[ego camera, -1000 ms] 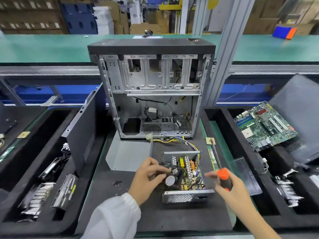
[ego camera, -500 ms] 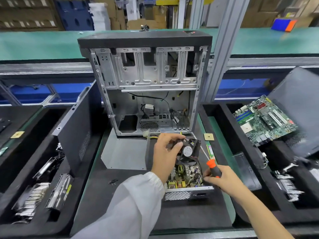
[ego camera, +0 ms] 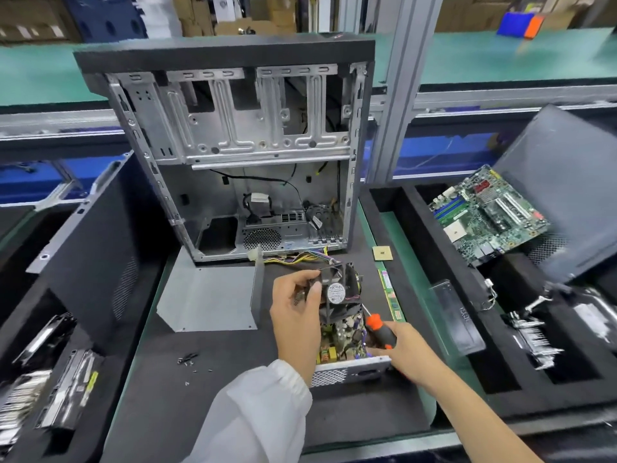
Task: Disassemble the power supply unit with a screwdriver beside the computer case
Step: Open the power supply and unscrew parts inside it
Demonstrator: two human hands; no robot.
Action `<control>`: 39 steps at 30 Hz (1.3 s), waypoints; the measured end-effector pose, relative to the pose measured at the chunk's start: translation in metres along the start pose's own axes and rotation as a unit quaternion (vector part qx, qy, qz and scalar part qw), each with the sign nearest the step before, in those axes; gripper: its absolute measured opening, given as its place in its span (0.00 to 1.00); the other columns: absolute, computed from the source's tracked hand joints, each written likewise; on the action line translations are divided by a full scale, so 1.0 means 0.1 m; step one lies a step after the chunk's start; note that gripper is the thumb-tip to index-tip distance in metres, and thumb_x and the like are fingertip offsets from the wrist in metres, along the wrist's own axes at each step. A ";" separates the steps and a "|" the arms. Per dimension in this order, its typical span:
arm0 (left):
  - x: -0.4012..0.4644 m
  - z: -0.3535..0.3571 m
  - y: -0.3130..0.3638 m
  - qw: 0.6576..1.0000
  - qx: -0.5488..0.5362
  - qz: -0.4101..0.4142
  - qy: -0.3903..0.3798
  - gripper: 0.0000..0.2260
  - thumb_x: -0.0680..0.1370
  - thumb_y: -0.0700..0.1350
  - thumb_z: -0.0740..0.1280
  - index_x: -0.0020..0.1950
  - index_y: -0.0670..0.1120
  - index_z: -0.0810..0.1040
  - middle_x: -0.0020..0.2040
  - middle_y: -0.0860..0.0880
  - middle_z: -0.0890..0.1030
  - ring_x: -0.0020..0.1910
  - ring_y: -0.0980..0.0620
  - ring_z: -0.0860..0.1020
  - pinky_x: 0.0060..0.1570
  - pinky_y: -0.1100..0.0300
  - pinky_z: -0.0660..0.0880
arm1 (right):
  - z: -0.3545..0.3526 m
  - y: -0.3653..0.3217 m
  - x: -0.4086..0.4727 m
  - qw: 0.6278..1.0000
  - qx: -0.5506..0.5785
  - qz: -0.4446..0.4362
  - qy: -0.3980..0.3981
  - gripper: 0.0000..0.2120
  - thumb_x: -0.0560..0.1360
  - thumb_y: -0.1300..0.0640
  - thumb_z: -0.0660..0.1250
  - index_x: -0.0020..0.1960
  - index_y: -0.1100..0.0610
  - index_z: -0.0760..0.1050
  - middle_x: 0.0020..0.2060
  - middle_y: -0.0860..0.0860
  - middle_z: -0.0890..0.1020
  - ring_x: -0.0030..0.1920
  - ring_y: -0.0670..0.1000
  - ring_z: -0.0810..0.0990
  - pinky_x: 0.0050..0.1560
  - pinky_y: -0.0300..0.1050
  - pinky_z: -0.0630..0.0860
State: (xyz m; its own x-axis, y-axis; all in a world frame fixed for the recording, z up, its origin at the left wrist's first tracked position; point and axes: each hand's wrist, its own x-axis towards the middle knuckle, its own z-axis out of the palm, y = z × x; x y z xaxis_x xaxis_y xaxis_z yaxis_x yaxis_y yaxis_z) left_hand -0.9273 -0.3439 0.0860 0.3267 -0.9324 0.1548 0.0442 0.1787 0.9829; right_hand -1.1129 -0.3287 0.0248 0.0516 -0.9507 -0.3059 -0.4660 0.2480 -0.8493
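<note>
1. The worktop (ego camera: 207, 389) carries a black mat with foam trays to the left and right.
2. The computer case (ego camera: 233, 155) stands upright at the far middle of the mat, its side open and its bays bare.
3. A grey metal cover (ego camera: 207, 295) lies flat just near of the case, left of the power supply unit.
4. A motherboard (ego camera: 487, 215) leans in the right tray against a dark panel.
5. The power supply unit (ego camera: 347, 369) sits open on the mat near of the case, circuit board exposed, yellow wires running toward the case.
6. The left hand (ego camera: 295, 315), in a white sleeve, grips the black cooling fan (ego camera: 337, 289) lifted above the unit.
7. The right hand (ego camera: 405, 354) grasps the orange-and-black screwdriver (ego camera: 379, 330), its shaft pointing toward the fan.
8. A memory stick (ego camera: 390, 295) lies just right of the unit.
9. Loose screws (ego camera: 192, 360) lie on the mat to the left.
</note>
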 end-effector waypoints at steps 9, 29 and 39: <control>-0.01 0.00 0.00 1.000 -0.010 0.007 -0.029 0.13 0.77 0.32 0.67 0.49 0.51 0.81 0.52 0.45 0.76 0.49 0.56 0.77 0.49 0.71 0.73 | 0.14 0.16 -0.15 0.994 0.032 -0.040 0.098 0.08 0.68 0.62 0.77 0.37 0.52 0.80 0.34 0.44 0.84 0.34 0.38 0.77 0.36 0.34 0.72; 0.01 -0.04 -0.02 0.998 0.004 -0.027 -0.063 0.13 0.78 0.35 0.66 0.50 0.55 0.79 0.53 0.45 0.77 0.51 0.52 0.79 0.52 0.66 0.74 | 0.19 0.14 -0.14 0.977 0.181 -0.027 0.113 0.09 0.68 0.65 0.76 0.35 0.53 0.81 0.34 0.52 0.84 0.33 0.44 0.79 0.36 0.35 0.74; 0.00 0.05 -0.04 0.993 0.041 -0.037 -0.102 0.09 0.78 0.36 0.66 0.51 0.49 0.78 0.53 0.47 0.76 0.50 0.57 0.78 0.49 0.71 0.73 | 0.16 0.00 -0.05 0.971 0.142 -0.091 0.168 0.13 0.66 0.70 0.76 0.34 0.54 0.79 0.30 0.48 0.81 0.32 0.42 0.76 0.39 0.37 0.74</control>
State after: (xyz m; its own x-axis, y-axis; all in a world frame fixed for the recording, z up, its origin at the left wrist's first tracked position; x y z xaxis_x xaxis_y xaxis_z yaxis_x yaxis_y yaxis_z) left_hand -0.9325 -0.3463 0.0827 0.1262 -0.9878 0.0907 -0.0183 0.0891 0.9959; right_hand -1.0990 -0.3209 0.0192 -0.2026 -0.9790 -0.0231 -0.2114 0.0668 -0.9751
